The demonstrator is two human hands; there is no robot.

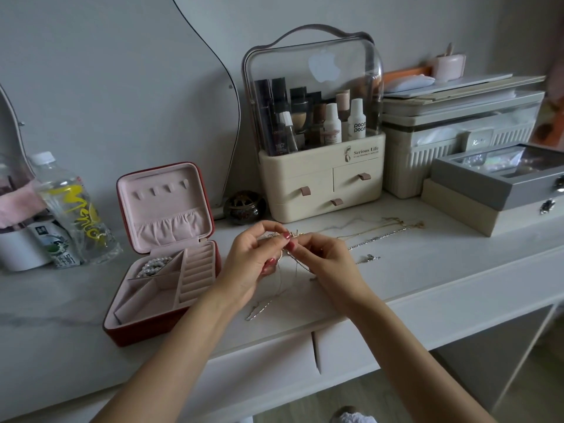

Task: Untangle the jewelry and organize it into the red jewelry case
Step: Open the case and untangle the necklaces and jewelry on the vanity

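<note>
A knot of tangled chains [288, 239] is pinched between both hands just to the right of the red jewelry case [161, 254], which lies open on the white table [427, 270]. The left hand [254, 257] is curled round the tangle, while the right hand [325, 259] grips a strand with its fingertips. Loose ends [265, 303] are trailed down from the hands onto the table, right of the case's front edge. A pearl bracelet [152, 265] is seen in the case's rear left compartment. Further chains [384, 232] are laid out well right of the case. A makeup organizer [320, 175] is stood behind and to the case's right, and a plastic bottle [73, 209] to its left.
</note>
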